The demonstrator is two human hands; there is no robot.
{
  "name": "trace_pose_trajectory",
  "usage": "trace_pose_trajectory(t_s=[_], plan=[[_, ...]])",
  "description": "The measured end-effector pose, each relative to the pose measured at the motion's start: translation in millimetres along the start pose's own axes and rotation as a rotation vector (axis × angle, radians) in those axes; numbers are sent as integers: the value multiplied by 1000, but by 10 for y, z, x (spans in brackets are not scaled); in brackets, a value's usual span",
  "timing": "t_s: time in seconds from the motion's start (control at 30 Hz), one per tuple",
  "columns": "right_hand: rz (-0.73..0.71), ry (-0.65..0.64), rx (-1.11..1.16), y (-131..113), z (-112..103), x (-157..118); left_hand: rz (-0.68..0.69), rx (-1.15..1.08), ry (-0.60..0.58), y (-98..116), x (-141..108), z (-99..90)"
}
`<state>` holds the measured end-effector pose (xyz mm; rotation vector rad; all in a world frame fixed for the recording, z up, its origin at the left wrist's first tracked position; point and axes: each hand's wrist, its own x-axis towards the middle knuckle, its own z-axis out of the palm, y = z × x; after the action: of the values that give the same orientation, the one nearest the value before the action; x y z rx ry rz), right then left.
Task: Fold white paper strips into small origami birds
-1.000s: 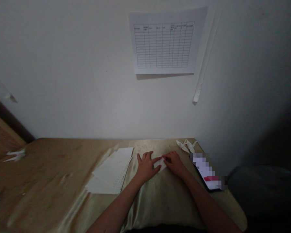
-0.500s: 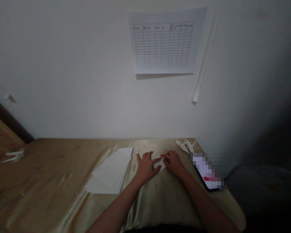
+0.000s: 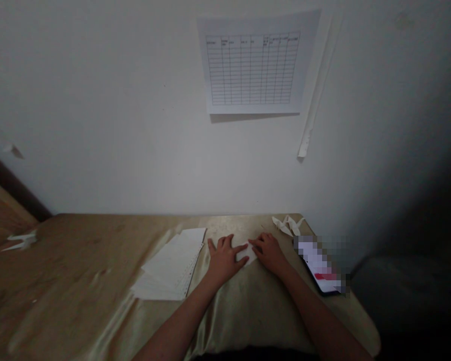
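A small piece of white paper (image 3: 250,253) lies on the cloth-covered table between my hands, partly hidden by my fingers. My left hand (image 3: 225,258) holds it from the left with thumb and index finger, while its other fingers stretch out over the cloth. On the paper's right side, my right hand (image 3: 267,252) has its fingertips pressed onto the edge, fingers bent. To the left of my left hand is a stack of loose white sheets (image 3: 171,265) with punched holes along the right edge.
A phone (image 3: 319,265) with a lit screen lies right of my right hand. Behind it sits a folded white paper shape (image 3: 288,224). Another white paper shape (image 3: 24,240) rests at far left. A printed table sheet (image 3: 253,70) hangs on the wall behind the satin-like cloth (image 3: 78,281).
My left hand has shifted slightly left, and a little more of the small paper shows between the hands. My right hand stays almost in place.
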<state>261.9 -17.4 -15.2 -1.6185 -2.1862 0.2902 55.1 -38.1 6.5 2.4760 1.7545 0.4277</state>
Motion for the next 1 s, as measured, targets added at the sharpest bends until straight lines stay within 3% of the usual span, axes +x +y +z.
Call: trace_pose_trajectory(t_s=[0.5,1.0], plan=[[-15,22,-22,-8,-13,-25,-52,1,-4,19,25,34],[78,39,-60,-102,-88,-31,-50,2,-6,22,15,32]])
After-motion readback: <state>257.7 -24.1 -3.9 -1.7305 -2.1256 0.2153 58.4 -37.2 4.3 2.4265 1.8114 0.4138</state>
